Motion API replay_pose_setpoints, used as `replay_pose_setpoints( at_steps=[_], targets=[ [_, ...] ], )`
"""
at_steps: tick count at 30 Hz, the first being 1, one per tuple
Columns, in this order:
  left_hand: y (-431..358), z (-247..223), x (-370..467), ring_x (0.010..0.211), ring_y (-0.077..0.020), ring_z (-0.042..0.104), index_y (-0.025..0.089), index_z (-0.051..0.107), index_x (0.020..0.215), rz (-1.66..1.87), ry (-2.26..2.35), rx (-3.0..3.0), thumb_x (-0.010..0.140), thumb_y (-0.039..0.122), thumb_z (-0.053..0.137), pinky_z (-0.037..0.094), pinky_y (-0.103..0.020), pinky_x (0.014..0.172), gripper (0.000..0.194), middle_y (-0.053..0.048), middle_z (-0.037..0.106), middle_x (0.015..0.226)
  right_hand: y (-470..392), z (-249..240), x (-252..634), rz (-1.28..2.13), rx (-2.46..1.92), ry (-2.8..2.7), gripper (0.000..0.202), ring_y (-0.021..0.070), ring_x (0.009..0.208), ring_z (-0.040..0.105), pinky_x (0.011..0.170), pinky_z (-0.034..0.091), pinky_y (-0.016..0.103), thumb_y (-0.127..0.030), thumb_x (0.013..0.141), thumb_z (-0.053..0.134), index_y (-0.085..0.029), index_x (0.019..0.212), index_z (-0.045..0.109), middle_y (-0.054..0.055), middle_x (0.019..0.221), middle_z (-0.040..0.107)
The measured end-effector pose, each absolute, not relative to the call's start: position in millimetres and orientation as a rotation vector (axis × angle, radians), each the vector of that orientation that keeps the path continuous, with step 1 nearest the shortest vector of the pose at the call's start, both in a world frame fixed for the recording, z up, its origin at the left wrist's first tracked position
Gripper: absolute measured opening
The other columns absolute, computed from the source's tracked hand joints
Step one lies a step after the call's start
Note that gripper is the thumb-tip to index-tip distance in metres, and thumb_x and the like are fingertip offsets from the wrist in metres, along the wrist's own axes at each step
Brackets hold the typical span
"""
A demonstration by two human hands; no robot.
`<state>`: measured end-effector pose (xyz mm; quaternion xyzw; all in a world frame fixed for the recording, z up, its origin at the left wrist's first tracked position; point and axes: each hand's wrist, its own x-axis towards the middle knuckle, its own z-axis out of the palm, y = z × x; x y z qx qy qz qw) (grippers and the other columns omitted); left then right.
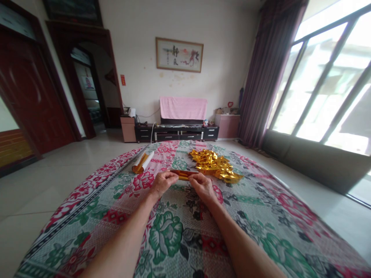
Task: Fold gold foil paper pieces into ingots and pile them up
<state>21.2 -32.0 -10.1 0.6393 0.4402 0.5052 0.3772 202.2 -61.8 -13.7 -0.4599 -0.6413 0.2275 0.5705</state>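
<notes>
Between my two hands a strip of folded gold foil paper (pixel 183 175) is stretched level above the cloth. My left hand (pixel 162 183) pinches its left end between thumb and fingers. At the right end, my right hand (pixel 202 187) grips it the same way. Just beyond my right hand lies a heap of folded gold foil pieces (pixel 216 164), shiny and pointed. Further left rests a curled stack of gold foil sheets (pixel 142 163) with a white backing.
A flowered cloth (pixel 165 235) covers the round table under my arms. Across the floor stands a low black cabinet (pixel 179 133), with a pink cloth (pixel 183 107) draped over something on it. Purple curtains (pixel 257 73) and a large window (pixel 324 77) are at right.
</notes>
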Motion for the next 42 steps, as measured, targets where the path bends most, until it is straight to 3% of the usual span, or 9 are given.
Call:
replay_pose_setpoints(
  at_steps=[4, 17, 28, 34, 38, 42],
  targets=[
    [-33, -9, 25, 0.061, -0.0131, 0.056, 0.016, 0.069, 0.079, 1.311, 1.103, 1.566, 0.061, 0.031, 0.064, 0.041, -0.023, 0.058, 0.024, -0.002, 0.066, 0.071, -59, -18, 202, 0.519, -1.06, -1.48, 0.02, 0.0138, 0.065, 0.056, 0.06, 0.043, 0.022, -0.033, 0.071, 0.055, -0.017, 0.073, 0.066, 0.003, 0.073, 0.065],
    [-32, -7, 32, 0.049, -0.0085, 0.047, 0.017, 0.057, 0.072, 1.457, 1.146, 1.605, 0.06, 0.025, 0.062, 0.035, -0.019, 0.049, 0.015, 0.005, 0.053, 0.055, -56, -19, 199, 0.526, -1.033, -1.428, 0.02, 0.0107, 0.056, 0.051, 0.054, 0.041, 0.021, -0.031, 0.069, 0.055, -0.015, 0.076, 0.063, 0.002, 0.066, 0.061],
    [-28, -11, 35, 0.06, -0.0097, 0.053, 0.017, 0.054, 0.082, 1.506, 1.053, 1.541, 0.06, 0.023, 0.064, 0.041, -0.019, 0.057, 0.024, 0.002, 0.059, 0.07, -56, -20, 199, 0.56, -1.017, -1.408, 0.017, 0.0095, 0.053, 0.047, 0.051, 0.038, 0.019, -0.029, 0.068, 0.055, -0.015, 0.077, 0.061, 0.0, 0.064, 0.058],
    [-34, -4, 39, 0.073, -0.0122, 0.059, 0.019, 0.048, 0.104, 1.577, 0.896, 1.339, 0.059, 0.023, 0.067, 0.046, -0.023, 0.065, 0.049, -0.004, 0.06, 0.094, -52, -25, 200, 0.535, -1.009, -1.421, 0.019, 0.0112, 0.06, 0.052, 0.058, 0.042, 0.021, -0.03, 0.069, 0.056, -0.017, 0.081, 0.061, 0.001, 0.071, 0.061],
    [-39, -1, 43, 0.067, -0.0086, 0.057, 0.02, 0.043, 0.116, 1.561, 0.842, 1.096, 0.059, 0.023, 0.069, 0.047, -0.021, 0.062, 0.063, -0.001, 0.059, 0.088, -54, -23, 198, 0.528, -1.014, -1.428, 0.018, 0.0108, 0.059, 0.05, 0.055, 0.041, 0.021, -0.031, 0.07, 0.056, -0.016, 0.08, 0.061, 0.001, 0.071, 0.06],
    [-41, -1, 45, 0.068, -0.0086, 0.057, 0.018, 0.053, 0.103, 1.434, 0.768, 0.938, 0.059, 0.026, 0.071, 0.047, -0.019, 0.058, 0.048, 0.0, 0.058, 0.083, -55, -22, 191, 0.52, -1.004, -1.439, 0.017, 0.0103, 0.057, 0.049, 0.054, 0.041, 0.021, -0.031, 0.072, 0.055, -0.017, 0.08, 0.06, 0.001, 0.071, 0.058]
  ],
)
